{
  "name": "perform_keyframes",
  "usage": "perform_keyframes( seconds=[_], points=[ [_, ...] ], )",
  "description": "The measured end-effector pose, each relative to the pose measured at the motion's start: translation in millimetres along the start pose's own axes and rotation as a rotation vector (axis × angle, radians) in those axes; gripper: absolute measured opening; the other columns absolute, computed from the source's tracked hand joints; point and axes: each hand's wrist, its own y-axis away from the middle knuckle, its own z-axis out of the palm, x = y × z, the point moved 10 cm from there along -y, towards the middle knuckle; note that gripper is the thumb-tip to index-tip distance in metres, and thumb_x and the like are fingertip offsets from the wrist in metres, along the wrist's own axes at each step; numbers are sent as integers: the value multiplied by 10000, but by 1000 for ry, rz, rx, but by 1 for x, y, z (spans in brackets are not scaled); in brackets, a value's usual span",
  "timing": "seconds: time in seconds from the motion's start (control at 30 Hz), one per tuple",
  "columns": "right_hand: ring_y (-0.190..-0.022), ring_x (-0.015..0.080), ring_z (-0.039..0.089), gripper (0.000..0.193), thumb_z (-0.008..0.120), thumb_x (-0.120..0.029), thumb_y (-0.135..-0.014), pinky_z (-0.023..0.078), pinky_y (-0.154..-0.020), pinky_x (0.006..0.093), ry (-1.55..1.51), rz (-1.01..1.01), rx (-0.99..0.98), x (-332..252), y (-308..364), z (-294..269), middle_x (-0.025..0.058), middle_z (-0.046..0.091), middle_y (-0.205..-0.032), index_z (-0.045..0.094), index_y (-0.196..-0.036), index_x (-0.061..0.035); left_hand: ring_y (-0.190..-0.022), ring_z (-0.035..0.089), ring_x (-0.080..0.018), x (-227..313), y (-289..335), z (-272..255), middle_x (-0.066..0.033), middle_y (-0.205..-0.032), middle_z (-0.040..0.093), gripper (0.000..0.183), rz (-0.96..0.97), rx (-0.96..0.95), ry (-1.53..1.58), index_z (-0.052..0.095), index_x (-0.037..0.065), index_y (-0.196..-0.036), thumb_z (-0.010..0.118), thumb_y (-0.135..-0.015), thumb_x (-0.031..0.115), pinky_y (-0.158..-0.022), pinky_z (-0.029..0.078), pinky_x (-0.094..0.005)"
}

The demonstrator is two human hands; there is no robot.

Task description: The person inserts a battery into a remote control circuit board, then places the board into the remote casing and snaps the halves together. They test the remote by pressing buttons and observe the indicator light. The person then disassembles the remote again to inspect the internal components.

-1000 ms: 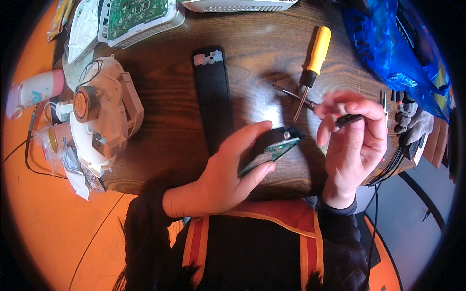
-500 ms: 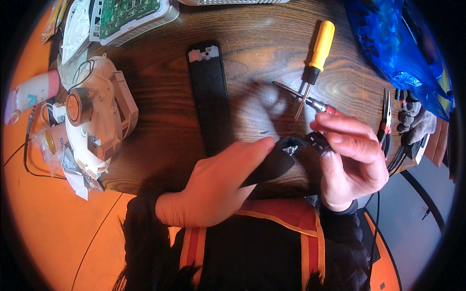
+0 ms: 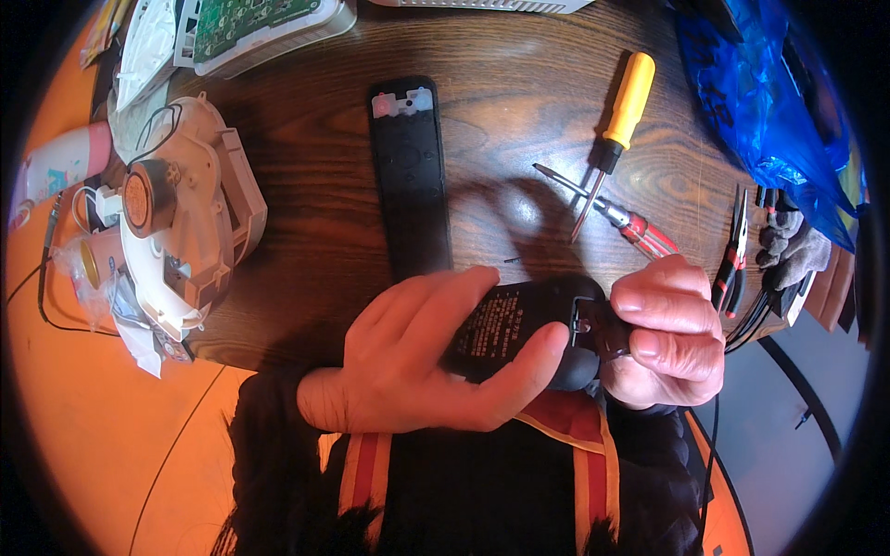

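Observation:
A black rounded plastic housing [image 3: 505,320] with pale printing on its face is gripped by my left hand [image 3: 417,347], thumb along the near side and fingers over the far side. At its right end is an opening with a bit of metal showing inside. My right hand [image 3: 677,334] pinches a small dark cap-like piece [image 3: 609,332] against that end; whether it is attached there I cannot tell. Beyond my left hand lies a long black shell [image 3: 410,195] with a whitish patch at its far end. A tiny dark screw-like bit [image 3: 511,260] rests on the table just past the housing.
A yellow-handled screwdriver [image 3: 632,97] crosses a red-handled one [image 3: 644,233]. Pliers [image 3: 731,259], grey gloves [image 3: 786,246] and a blue plastic bag [image 3: 765,120] line the right side. At left stands a white appliance casing [image 3: 190,232]; a green circuit board [image 3: 250,28] is at the far left.
The housing has turned so its printed face shows, and my left thumb now lies across its near side. My right hand has moved down, bringing the small piece against the housing's end.

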Motion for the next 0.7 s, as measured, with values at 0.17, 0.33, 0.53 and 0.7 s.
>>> perform_keyframes(
  seconds=[0.17,0.33,0.53,0.7],
  points=[
    [-830,216,571,237,667,-28,-674,492,-647,277,18,-76,-33,-10,3,-2,114,589,-938,562,-886,-42,-661,587,-205,-2,3,2,-129,-839,564,422,18,-9,47,574,226,-1038,643,-639,105,-549,490,-257],
    [-833,233,560,308,669,-33,-673,486,-651,279,27,-93,-22,-9,3,0,129,575,-945,579,-967,-51,-713,594,-225,1,3,9,-140,-898,559,447,64,-68,68,558,146,-1076,643,-643,73,-591,498,-266],
    [-747,183,563,308,636,61,-696,471,-626,244,6,26,72,12,-1,-9,131,556,-919,601,-993,-11,-909,560,-233,-22,18,43,-178,-1121,460,561,-361,-334,636,217,-4,-1267,542,-810,14,-736,483,-320],
    [-744,201,585,246,558,107,-745,477,-656,264,203,187,39,27,0,-3,161,559,-868,545,-982,42,-882,561,-199,-37,25,59,-172,-1125,427,583,-510,-375,851,113,32,-1289,480,-838,-9,-693,511,-321]
  ],
)
